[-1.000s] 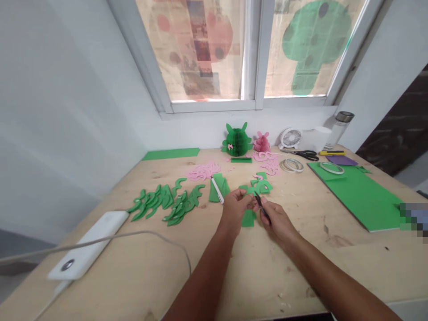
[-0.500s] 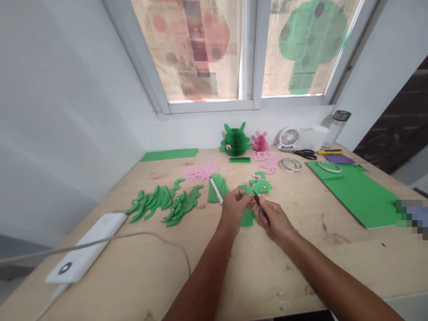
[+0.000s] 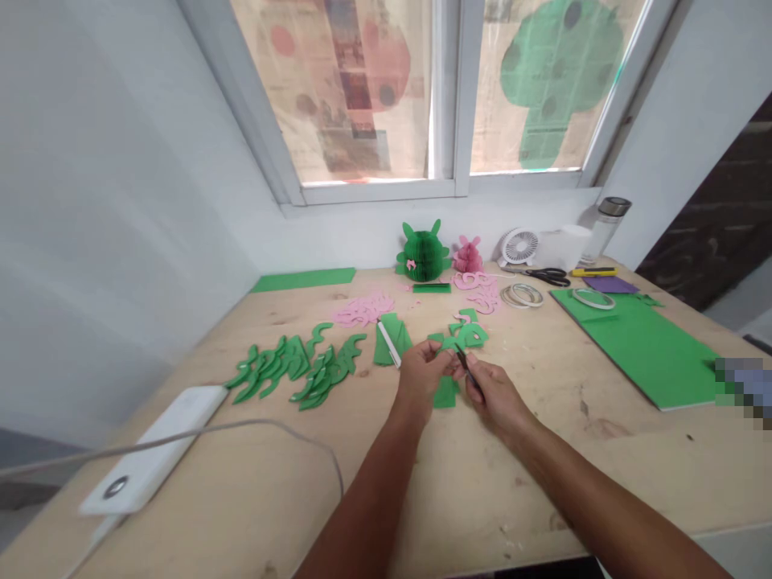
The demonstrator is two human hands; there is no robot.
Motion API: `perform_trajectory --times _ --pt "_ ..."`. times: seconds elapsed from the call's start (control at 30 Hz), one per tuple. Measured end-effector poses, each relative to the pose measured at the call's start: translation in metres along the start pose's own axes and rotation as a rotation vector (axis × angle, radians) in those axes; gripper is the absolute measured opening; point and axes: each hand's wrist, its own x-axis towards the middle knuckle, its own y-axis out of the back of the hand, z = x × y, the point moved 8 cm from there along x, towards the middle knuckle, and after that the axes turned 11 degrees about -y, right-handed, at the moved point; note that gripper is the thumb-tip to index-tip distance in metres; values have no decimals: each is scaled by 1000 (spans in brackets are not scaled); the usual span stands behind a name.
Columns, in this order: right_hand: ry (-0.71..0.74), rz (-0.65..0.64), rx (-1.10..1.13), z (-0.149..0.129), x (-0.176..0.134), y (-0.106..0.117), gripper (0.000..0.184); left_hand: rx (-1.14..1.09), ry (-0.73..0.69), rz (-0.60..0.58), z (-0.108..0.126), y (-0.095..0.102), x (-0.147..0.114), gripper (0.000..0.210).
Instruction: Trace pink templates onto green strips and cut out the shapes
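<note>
My left hand (image 3: 422,374) is closed in a pinch on a small piece of green paper (image 3: 449,343) above the table. From the right, my right hand (image 3: 495,392) grips a slim pair of black scissors (image 3: 473,379), its tip against the paper by my left fingertips; the fingers hide part of the scissors. Under and around both hands lie green paper scraps (image 3: 445,394) and a cut green offcut (image 3: 474,334). Left of my left hand, a white pen (image 3: 389,343) rests on folded green paper (image 3: 398,328). Farther left are piles of curved green cutouts (image 3: 329,378).
Pink paper cutouts (image 3: 365,309) lie behind. Green (image 3: 423,256) and pink (image 3: 469,255) paper figures stand near the wall beside a small fan (image 3: 519,246). Tape rolls (image 3: 526,295), larger scissors (image 3: 552,277) and a green sheet (image 3: 639,346) are right. A cable (image 3: 265,420) crosses a white power bank (image 3: 157,450).
The view has shifted very slightly. Both hands keep nearly the same place, with the scissors still at the green paper.
</note>
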Motion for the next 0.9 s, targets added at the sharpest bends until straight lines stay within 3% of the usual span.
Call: perform_trajectory --times 0.9 --pt "23 13 -30 1 1 3 50 10 -10 26 -1 3 -1 29"
